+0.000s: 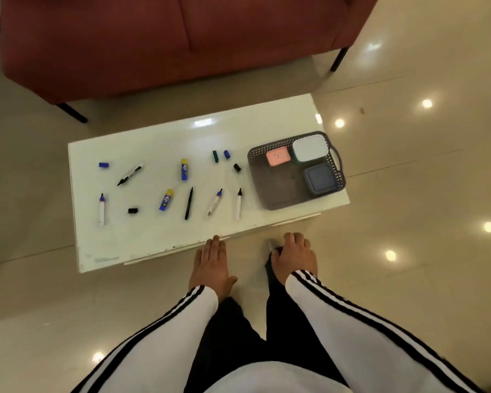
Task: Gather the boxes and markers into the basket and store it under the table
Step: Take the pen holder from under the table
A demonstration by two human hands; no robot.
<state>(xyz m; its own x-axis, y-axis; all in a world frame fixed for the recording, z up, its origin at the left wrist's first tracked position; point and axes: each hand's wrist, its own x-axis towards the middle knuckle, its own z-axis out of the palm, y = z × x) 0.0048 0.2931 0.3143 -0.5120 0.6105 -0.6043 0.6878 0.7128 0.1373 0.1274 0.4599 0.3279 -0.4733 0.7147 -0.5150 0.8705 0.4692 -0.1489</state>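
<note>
- Your left hand [211, 265] is flat with the fingers stretched out and holds nothing; its fingertips are at the near edge of the white table [142, 242].
- Your right hand [294, 258] is loosely curled, just off that same edge; if it holds something, I cannot tell.
- The grey basket [278, 197] stands at the right end of the table, with three boxes [309, 148] inside.
- The markers [189, 202] and loose caps [103, 165] lie scattered on the table, left of the basket.
</note>
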